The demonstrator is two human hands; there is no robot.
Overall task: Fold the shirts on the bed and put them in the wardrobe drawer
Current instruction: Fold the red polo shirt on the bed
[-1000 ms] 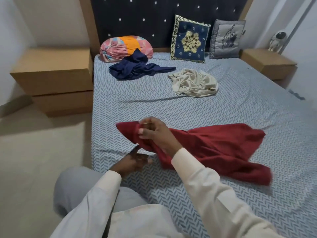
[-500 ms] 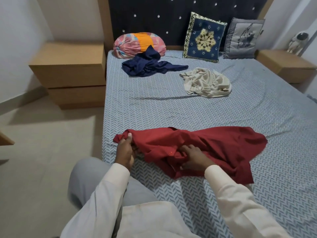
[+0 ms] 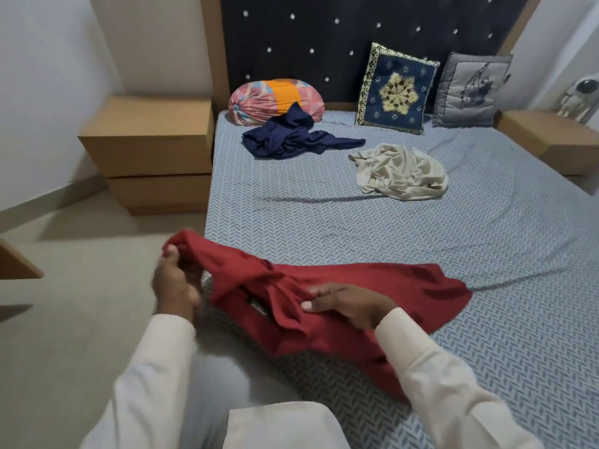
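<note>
I am looking down on the bed [image 3: 324, 222], whose blue herringbone sheet fills most of the view and runs up to a dark studded headboard [image 3: 324, 43] at its head edge. A wooden nightstand [image 3: 152, 147] stands just beside the bed's left edge, and another [image 3: 551, 137] sits beside the right edge with a small astronaut figure [image 3: 580, 95] on top. The red shirt [image 3: 372, 296] lies bunched along the near edge of the bed, close to the near left corner, one end lifted out past the left edge over the floor. The cream shirt [image 3: 400, 173] sits crumpled toward the middle right of the bed, well apart from the red one, and the navy shirt [image 3: 291, 137] lies rumpled nearer the head edge, touching a pink and orange bolster [image 3: 275, 100] that leans at the headboard. A blue embroidered cushion [image 3: 397, 89] and a grey cushion [image 3: 470, 90] stand upright against the headboard, side by side. My left hand [image 3: 175, 280] has its grip closed on the raised end of the red shirt, thumb pressed over the fabric, though the hand is blurred. My right hand [image 3: 346, 303] has its grip pinched on a fold near the shirt's middle, fingers curled around the cloth. Both sleeves are cream.
</note>
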